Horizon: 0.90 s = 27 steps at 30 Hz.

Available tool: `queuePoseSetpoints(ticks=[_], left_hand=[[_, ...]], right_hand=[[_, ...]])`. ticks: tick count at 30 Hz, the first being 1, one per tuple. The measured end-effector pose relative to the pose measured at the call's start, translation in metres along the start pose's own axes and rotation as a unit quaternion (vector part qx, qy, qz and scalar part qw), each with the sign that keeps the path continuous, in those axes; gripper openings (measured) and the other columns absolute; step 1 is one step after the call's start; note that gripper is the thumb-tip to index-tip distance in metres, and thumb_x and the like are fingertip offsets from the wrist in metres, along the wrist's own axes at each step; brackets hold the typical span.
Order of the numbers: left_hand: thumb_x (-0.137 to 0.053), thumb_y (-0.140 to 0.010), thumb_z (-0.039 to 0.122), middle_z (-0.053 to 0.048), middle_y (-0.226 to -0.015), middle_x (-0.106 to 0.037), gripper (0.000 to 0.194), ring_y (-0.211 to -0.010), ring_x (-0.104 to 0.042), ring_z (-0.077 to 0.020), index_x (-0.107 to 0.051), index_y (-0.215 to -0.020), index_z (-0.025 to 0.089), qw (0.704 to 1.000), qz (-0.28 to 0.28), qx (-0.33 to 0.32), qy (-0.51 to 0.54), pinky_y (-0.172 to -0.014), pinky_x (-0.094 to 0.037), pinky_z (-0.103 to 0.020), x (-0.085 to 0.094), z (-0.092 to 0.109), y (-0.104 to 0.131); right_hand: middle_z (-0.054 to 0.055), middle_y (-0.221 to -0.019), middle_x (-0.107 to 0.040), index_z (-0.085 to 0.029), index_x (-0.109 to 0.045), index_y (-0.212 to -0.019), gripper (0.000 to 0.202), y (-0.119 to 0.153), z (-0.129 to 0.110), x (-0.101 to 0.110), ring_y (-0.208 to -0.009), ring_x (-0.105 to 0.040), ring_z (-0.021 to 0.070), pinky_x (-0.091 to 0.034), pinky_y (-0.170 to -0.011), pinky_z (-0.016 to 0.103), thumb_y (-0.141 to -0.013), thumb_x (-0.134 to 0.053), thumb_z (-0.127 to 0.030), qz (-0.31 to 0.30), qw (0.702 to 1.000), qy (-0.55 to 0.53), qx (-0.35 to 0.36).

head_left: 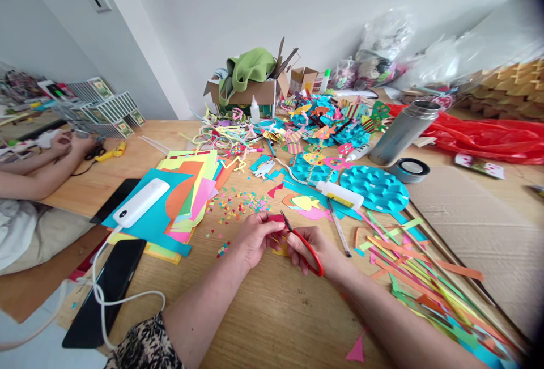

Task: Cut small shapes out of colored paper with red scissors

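Observation:
Between thumb and fingers, my left hand (255, 238) pinches a small piece of red paper (276, 219). My right hand (317, 244) grips red-handled scissors (312, 255), whose blades point up and left at the paper's edge. An orange-yellow paper piece (280, 247) shows below my fingers, partly hidden. Just beyond the hands lie tiny paper bits (242, 204) in many colours, a yellow paper fish (305, 203) on pink paper, a white glue bottle (340, 194) and a pen (339, 227).
Stacked coloured paper (187, 187) carries a white power bank (142, 202), cabled near a black phone (106, 289). Blue paper discs (374, 187), a steel flask (403, 134) and paper strips (425, 261) lie right. A cardboard box (246, 94) stands behind. Another person's hands (70, 143) are at left.

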<state>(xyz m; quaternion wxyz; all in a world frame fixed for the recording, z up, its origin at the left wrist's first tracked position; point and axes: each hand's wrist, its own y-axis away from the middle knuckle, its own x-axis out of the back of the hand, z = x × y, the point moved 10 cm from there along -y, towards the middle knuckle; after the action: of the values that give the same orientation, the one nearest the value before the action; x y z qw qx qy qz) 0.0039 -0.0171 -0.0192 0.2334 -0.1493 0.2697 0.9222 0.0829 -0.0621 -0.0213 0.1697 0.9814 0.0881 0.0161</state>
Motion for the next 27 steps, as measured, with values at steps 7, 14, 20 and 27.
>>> queuePoseSetpoints(ticks=[7, 14, 20, 27], left_hand=[[-0.083, -0.050, 0.025, 0.001, -0.055, -0.062, 0.029, -0.047, -0.054, -0.0091, -0.064, -0.066, 0.012, 0.998, 0.032, 0.006, 0.045, -0.039, -0.038, -0.019, 0.009, 0.000, -0.003], [-0.084, -0.049, 0.023, 0.001, -0.054, -0.061, 0.027, -0.047, -0.053, -0.0072, -0.064, -0.062, 0.011, 0.996, 0.040, 0.010, 0.083, -0.042, -0.038, -0.018, 0.009, 0.000, -0.004], [-0.085, -0.051, 0.024, 0.003, -0.054, -0.059, 0.028, -0.045, -0.050, -0.0058, -0.063, -0.063, 0.013, 0.996, 0.046, 0.014, 0.078, -0.041, -0.032, -0.018, 0.008, -0.002, -0.002], [-0.085, -0.050, 0.027, -0.001, -0.062, -0.065, 0.029, -0.053, -0.058, -0.0099, -0.066, -0.066, 0.012, 0.997, 0.040, -0.014, 0.064, -0.046, -0.040, -0.020, 0.008, 0.004, -0.001]], right_hand=[[0.000, -0.048, -0.057, -0.016, -0.052, -0.062, 0.066, 0.000, -0.001, 0.001, -0.031, -0.048, 0.0069, -0.030, -0.031, 0.016, -0.061, -0.063, -0.081, 0.003, 1.000, -0.004, -0.006], [0.000, -0.047, -0.057, -0.016, -0.052, -0.062, 0.067, 0.000, -0.001, 0.001, -0.032, -0.048, 0.0069, -0.030, -0.031, 0.016, -0.061, -0.060, -0.082, 0.006, 1.000, 0.005, -0.010], [-0.001, -0.048, -0.057, -0.016, -0.052, -0.063, 0.063, 0.001, 0.000, -0.001, -0.032, -0.048, 0.0072, -0.030, -0.031, 0.016, -0.063, -0.063, -0.079, -0.005, 1.000, 0.003, -0.006], [0.000, -0.050, -0.057, -0.015, -0.053, -0.065, 0.066, 0.002, -0.001, -0.004, -0.034, -0.049, 0.0068, -0.031, -0.033, 0.016, -0.065, -0.059, -0.081, -0.021, 1.000, 0.007, -0.002]])
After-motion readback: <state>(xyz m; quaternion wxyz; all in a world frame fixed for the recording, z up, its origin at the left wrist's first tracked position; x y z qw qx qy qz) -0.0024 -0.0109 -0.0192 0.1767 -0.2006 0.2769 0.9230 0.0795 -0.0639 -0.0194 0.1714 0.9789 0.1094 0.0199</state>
